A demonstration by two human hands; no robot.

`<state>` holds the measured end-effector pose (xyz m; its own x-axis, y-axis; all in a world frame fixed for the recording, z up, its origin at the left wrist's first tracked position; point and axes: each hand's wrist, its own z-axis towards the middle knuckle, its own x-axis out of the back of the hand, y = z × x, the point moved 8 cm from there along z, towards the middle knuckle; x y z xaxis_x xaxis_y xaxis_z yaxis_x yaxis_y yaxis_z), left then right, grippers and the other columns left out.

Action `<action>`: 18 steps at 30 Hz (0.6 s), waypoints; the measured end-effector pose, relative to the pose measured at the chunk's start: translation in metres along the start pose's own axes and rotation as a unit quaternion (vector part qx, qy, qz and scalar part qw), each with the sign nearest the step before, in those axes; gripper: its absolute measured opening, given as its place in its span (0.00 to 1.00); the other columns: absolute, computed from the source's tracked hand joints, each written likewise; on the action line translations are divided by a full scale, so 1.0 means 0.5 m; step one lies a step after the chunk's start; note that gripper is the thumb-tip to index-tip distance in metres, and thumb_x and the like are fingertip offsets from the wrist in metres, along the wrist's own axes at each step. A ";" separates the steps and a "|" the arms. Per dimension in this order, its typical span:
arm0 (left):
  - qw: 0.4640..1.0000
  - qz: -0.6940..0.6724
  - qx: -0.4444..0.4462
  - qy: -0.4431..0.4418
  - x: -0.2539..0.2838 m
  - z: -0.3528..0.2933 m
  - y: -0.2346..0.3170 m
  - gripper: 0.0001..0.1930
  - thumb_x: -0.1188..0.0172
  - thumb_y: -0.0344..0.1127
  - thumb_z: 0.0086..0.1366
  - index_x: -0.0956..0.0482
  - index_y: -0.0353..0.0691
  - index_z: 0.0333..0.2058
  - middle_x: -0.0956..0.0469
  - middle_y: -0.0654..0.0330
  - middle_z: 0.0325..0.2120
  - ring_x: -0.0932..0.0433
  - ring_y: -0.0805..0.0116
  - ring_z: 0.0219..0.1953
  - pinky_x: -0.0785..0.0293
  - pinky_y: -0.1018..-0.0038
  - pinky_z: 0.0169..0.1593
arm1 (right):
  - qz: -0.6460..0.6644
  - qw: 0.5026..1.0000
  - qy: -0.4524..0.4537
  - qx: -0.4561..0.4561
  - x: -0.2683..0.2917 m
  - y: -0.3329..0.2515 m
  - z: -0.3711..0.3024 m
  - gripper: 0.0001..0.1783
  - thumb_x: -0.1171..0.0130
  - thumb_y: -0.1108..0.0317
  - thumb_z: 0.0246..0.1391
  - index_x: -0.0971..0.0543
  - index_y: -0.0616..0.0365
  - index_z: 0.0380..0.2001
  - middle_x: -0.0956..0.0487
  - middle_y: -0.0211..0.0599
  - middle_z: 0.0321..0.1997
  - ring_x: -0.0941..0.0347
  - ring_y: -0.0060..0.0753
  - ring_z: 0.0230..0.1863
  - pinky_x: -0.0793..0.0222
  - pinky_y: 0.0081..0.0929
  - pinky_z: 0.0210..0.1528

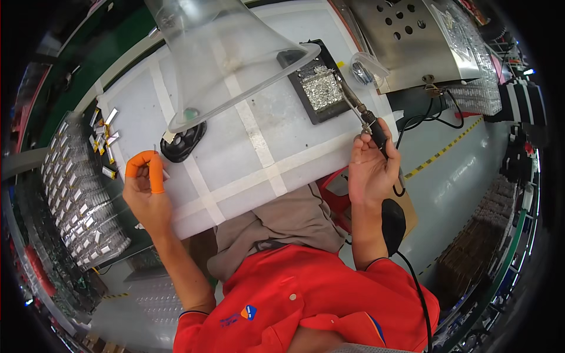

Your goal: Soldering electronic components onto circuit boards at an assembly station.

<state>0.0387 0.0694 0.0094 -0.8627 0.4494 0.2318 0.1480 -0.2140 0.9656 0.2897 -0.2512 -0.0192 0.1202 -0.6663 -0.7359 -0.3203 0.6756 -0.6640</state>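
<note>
My right hand (375, 162) is wrapped round the dark handle of a soldering iron (371, 122), which has a thin metal tube fixed alongside it. The iron's tip points up and left, over the edge of a black tray (318, 112) with crumpled silvery material in it. At the left edge of the white work surface, my left hand (146, 182) is closed in a pinch, with orange covers on two fingers. A small pale piece shows beside those fingers, too small to make out. Close to that hand sits a black oval holder (187, 147) with a cream piece on it.
A clear funnel-shaped hood (229, 65) hangs over the white, taped work surface (294, 150). Several small silver-and-yellow battery cells (106, 134) lie at the left, beside stacked clear trays (82, 194). At the back right stand a perforated metal box (406, 41) and black cables (438, 115).
</note>
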 end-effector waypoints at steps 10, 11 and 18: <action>0.998 -0.033 -0.011 0.052 0.007 -0.001 -0.011 0.07 0.38 0.24 0.65 0.22 0.32 0.41 0.22 0.62 0.28 0.28 0.80 0.27 0.34 0.84 0.32 | -0.027 1.000 -0.001 -0.015 -0.007 0.001 -0.001 0.28 0.55 0.55 0.67 0.35 0.65 0.62 0.21 0.45 0.39 0.24 0.36 0.40 0.28 0.28 0.40; 0.998 -0.033 -0.010 0.051 0.008 -0.001 -0.012 0.07 0.38 0.24 0.64 0.22 0.32 0.41 0.22 0.62 0.28 0.28 0.80 0.27 0.34 0.84 0.32 | -0.022 1.000 -0.004 -0.010 -0.011 -0.004 -0.003 0.28 0.55 0.55 0.67 0.35 0.64 0.62 0.21 0.45 0.39 0.24 0.36 0.40 0.28 0.28 0.41; 0.998 -0.023 -0.009 0.061 0.013 -0.001 -0.019 0.07 0.37 0.24 0.64 0.22 0.32 0.41 0.21 0.62 0.28 0.28 0.80 0.27 0.34 0.84 0.32 | -0.017 0.998 0.039 0.035 -0.003 -0.014 -0.012 0.28 0.53 0.55 0.65 0.34 0.64 0.61 0.21 0.45 0.39 0.24 0.35 0.37 0.28 0.30 0.41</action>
<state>0.0313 0.0739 0.0019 -0.9209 0.3507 0.1703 0.0989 -0.2124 0.9722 0.2862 -0.2570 -0.0126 0.0558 -0.7104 -0.7016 -0.2499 0.6704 -0.6986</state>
